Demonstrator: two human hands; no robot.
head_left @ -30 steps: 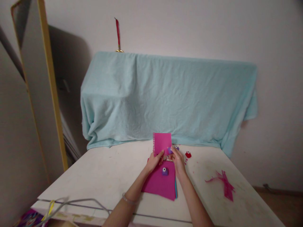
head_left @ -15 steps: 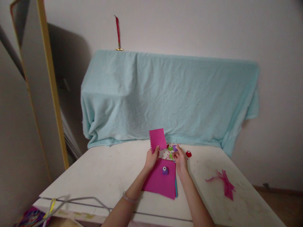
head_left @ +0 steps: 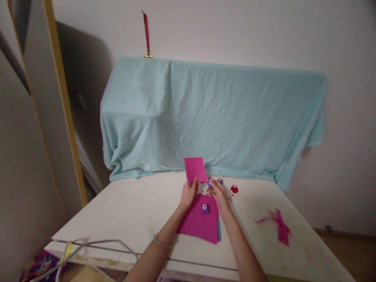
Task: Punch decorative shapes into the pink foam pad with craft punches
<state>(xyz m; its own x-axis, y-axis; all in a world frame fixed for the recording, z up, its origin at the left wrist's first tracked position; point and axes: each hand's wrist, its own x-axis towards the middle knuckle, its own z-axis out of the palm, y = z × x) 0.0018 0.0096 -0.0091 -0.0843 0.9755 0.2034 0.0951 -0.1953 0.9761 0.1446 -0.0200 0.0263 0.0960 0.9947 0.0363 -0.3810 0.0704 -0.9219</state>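
Observation:
My left hand [head_left: 189,194] is closed on a square of pink paper [head_left: 195,169], its left edge cut in a row of small notches. The paper is held up, thumb on its front. My right hand [head_left: 219,194] has its fingers curled around a small green craft punch [head_left: 211,191], partly covered by the fingers. Just behind the fingertips are a purple craft punch [head_left: 209,183] and another purple punch [head_left: 220,181]. Below the hands, one more purple punch [head_left: 205,209] rests on a stack of pink sheets [head_left: 197,227] with blue paper under its edge.
A red punch [head_left: 234,188] stands to the right among tiny pink paper bits. Crumpled pink plastic wrap [head_left: 282,229] lies farther right on the white tabletop [head_left: 132,211]. A light blue cloth [head_left: 217,121] drapes behind. A grey cable [head_left: 102,246] crosses the front left edge.
My right hand has shifted left and its fingers have closed around the green punch. The purple punches behind it now show in different spots. The left hand still holds the pink paper.

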